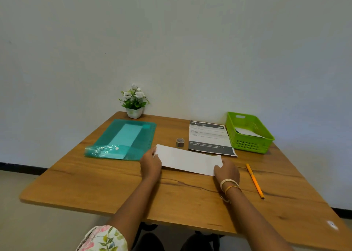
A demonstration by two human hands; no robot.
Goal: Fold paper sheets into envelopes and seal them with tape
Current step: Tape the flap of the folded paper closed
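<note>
the left hand (150,162) and right hand (226,170) each gripped one end of a folded white paper (187,160) lying flat at mid-table (95,184). just beyond stood a small tape roll (180,142), with a printed sheet (210,137) beside it and a green basket (249,134) holding paper farther right.

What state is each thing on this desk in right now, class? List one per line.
White paper: folded into a strip, held at both ends.
Left hand: gripping the strip's left end.
Right hand: gripping its right end.
Tape roll: untouched.
Green basket: holds white paper.
Teal folder: flap open.
Pencil: lying flat.
</note>
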